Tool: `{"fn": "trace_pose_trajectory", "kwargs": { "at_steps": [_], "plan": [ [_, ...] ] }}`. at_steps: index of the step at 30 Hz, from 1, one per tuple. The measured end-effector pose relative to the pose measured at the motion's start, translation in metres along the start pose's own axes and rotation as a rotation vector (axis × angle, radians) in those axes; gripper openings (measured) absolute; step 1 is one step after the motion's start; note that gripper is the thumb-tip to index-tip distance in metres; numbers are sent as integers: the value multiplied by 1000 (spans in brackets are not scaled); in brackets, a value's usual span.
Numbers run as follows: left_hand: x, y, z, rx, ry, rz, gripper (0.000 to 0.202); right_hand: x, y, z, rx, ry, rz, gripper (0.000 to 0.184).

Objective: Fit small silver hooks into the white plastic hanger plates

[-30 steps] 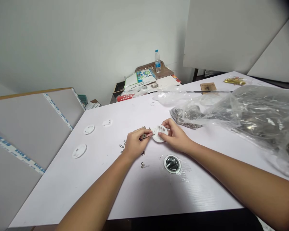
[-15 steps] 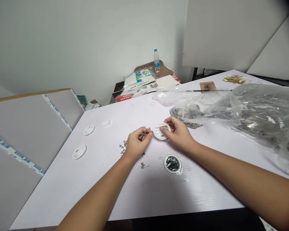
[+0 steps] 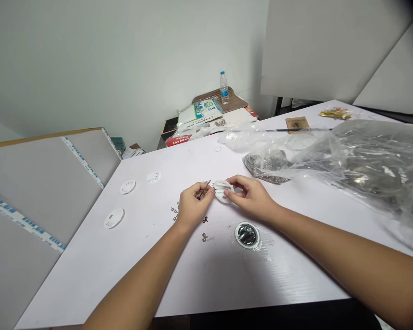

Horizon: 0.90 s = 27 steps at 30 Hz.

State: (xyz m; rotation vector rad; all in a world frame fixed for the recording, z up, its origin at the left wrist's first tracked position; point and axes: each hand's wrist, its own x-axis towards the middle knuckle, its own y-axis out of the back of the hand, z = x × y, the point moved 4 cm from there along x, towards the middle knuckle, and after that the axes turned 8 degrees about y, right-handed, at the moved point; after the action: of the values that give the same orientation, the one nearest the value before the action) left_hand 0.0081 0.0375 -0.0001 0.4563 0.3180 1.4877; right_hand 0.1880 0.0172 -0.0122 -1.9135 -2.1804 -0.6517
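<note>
My right hand [image 3: 250, 197] grips a small white slotted disc [image 3: 221, 189] just above the white table [image 3: 165, 275]. My left hand [image 3: 192, 205] is closed in a pinch on a small metal clip [image 3: 204, 189], whose tip meets the disc's left edge. Several more small metal clips [image 3: 175, 211] lie loose on the table under and beside my left hand. A round metal-centred ring in clear wrap [image 3: 247, 234] lies just in front of my right wrist.
Three white discs [image 3: 114, 216] [image 3: 127, 186] [image 3: 153, 176] lie on the table's left part. A clear plastic bag of metal parts [image 3: 361, 160] spreads over the right side. Grey boards [image 3: 37, 183] lean at the left. A water bottle [image 3: 223, 87] stands on a far cluttered desk.
The white disc has tilted and shifted slightly left in my right hand. My left hand has brought the metal clip up against the disc's edge.
</note>
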Motion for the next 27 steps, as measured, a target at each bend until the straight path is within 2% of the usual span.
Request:
{"fn": "trace_pose_trajectory", "kwargs": {
  "at_steps": [7, 16, 23, 27],
  "plan": [
    [-1, 0, -1, 15, -10, 20, 24, -1, -2, -2, 35, 9, -28, 22],
    [1, -2, -3, 2, -25, -69, 22, -2, -4, -1, 79, 0, -55, 23],
    [6, -4, -5, -241, 42, -206, 28, -2, -4, -2, 148, -53, -98, 27],
    [6, -3, -3, -319, 88, -252, 29, 2, -1, -5, 232, -19, -80, 24]
  ]
}}
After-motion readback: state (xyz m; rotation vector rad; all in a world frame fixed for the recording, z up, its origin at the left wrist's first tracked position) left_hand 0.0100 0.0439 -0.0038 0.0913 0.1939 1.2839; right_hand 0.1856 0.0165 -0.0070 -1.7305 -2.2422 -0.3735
